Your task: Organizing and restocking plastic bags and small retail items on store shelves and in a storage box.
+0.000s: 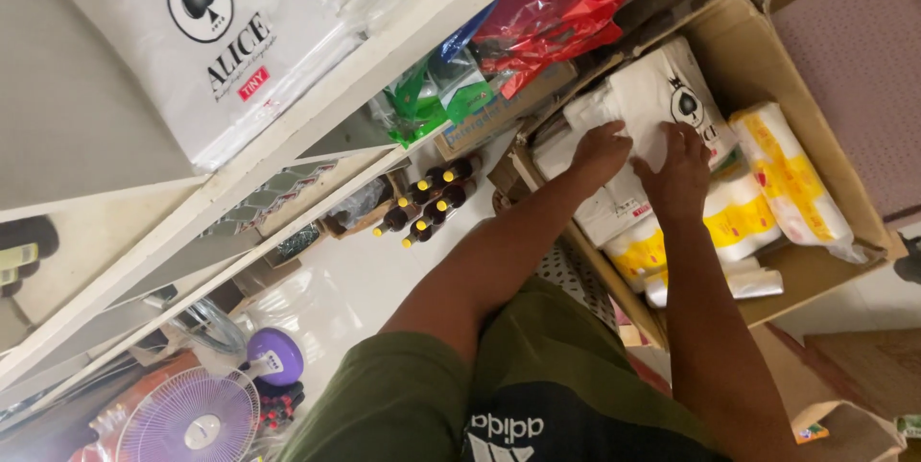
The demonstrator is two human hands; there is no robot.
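Both my hands reach down into an open cardboard box [767, 59] on the floor. My left hand [600, 150] and my right hand [683, 169] rest side by side on a stack of white plastic bags [652, 88] with a black spade emblem. Fingers are bent onto the stack's top; a firm grip cannot be told. Beside the stack lie rolls of white bags with yellow printed wrapping [782, 169]. A matching white bag stack [206, 35] lies on the white shelf above.
A white shelf unit [288, 150] stands at left. Under it are dark bottles with yellow caps [432, 198], green and red packets [537, 30], a purple fan [192, 419]. A smaller brown box [844, 414] sits at bottom right.
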